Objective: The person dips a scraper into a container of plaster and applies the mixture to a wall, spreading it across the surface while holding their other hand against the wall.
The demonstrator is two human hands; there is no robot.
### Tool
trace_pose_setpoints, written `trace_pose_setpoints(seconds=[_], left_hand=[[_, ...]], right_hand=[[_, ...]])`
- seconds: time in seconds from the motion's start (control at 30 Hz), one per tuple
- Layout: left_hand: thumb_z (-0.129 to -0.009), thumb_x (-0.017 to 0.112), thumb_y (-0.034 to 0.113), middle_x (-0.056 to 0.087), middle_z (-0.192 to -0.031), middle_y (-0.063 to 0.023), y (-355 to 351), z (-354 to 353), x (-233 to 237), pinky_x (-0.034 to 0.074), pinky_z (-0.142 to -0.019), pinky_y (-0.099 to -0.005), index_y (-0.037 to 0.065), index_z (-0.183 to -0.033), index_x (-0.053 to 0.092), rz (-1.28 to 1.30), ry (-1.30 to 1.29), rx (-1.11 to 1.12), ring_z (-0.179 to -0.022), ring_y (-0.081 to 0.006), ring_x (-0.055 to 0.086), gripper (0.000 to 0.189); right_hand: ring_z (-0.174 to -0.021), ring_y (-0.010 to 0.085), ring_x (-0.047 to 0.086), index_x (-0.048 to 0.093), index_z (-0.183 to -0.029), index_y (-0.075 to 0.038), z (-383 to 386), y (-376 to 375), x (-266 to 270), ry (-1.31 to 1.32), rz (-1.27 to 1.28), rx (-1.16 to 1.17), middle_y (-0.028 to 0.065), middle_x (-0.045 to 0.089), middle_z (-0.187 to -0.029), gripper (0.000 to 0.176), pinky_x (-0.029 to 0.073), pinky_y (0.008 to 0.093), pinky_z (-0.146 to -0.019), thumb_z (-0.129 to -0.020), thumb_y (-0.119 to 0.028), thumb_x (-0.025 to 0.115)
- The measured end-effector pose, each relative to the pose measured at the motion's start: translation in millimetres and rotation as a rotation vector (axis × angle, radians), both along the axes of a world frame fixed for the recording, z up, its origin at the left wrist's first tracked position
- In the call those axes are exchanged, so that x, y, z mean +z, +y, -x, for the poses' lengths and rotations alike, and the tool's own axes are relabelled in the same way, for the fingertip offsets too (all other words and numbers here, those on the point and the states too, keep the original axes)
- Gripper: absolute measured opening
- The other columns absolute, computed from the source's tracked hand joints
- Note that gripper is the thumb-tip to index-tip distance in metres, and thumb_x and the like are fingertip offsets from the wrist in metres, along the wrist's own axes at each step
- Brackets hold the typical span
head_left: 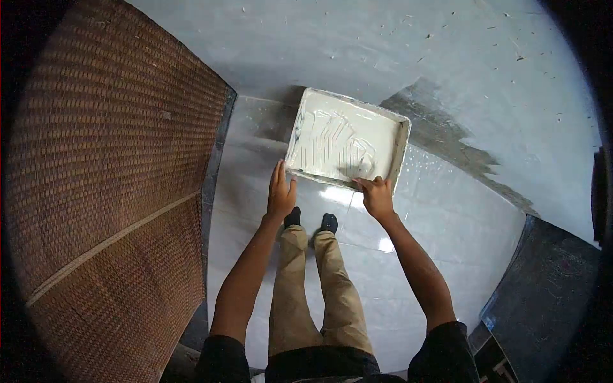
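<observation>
A white rectangular paint tray (403,153) coated with creamy paint is in front of me, near the base of the wall. Wet paint (332,131) lies in its bed, with ridged lines and smears showing through. My left hand (281,195) is at the tray's near left corner, fingers stretched out along it and thumb apart. On the near rim, toward the right, my right hand (378,196) has its fingers curled and pressed on the edge.
A grey-painted wall (306,38) with a rough bare patch (440,124) stands ahead. Woven brown panels (128,140) line the left side. Glossy pale tiles (447,223) cover the floor under my dark-socked feet (329,222). A dark panel (543,287) stands at the right.
</observation>
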State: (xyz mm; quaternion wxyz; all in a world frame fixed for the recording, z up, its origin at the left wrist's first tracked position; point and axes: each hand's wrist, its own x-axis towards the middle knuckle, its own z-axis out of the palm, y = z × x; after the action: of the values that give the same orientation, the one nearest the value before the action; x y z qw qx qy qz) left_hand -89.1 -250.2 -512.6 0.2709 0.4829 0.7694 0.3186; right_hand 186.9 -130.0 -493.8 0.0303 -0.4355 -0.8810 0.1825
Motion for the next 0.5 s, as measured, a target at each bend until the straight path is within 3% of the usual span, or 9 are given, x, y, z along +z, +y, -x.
trace_pose_setpoints(seconds=[0.37, 0.5], left_hand=[[-0.102, 0.047, 0.025, 0.032, -0.152, -0.0267, -2, -2, -4, 0.027, -0.116, -0.0464, -0.005, -0.147, 0.031, 0.035, -0.038, 0.028, -0.141, -0.0408, 0.032, 0.057], [-0.101, 0.047, 0.024, 0.032, -0.152, -0.0268, -3, -3, -5, 0.027, -0.117, -0.046, -0.005, -0.148, 0.03, 0.05, -0.048, 0.035, -0.141, -0.0404, 0.031, 0.057]], right_hand=[[-0.085, 0.0258, 0.056, 0.074, -0.109, -0.018, -5, -7, 15, 0.056, 0.046, 0.088, 0.006, 0.073, -0.088, 0.024, 0.038, 0.0408, -0.079, -0.089, -0.013, 0.062], [-0.089, 0.0295, 0.058, 0.074, -0.107, -0.018, -5, 3, 21, 0.023, 0.091, 0.082, 0.0098, 0.071, -0.09, 0.031, 0.041, 0.0437, -0.078, -0.083, -0.005, 0.06]])
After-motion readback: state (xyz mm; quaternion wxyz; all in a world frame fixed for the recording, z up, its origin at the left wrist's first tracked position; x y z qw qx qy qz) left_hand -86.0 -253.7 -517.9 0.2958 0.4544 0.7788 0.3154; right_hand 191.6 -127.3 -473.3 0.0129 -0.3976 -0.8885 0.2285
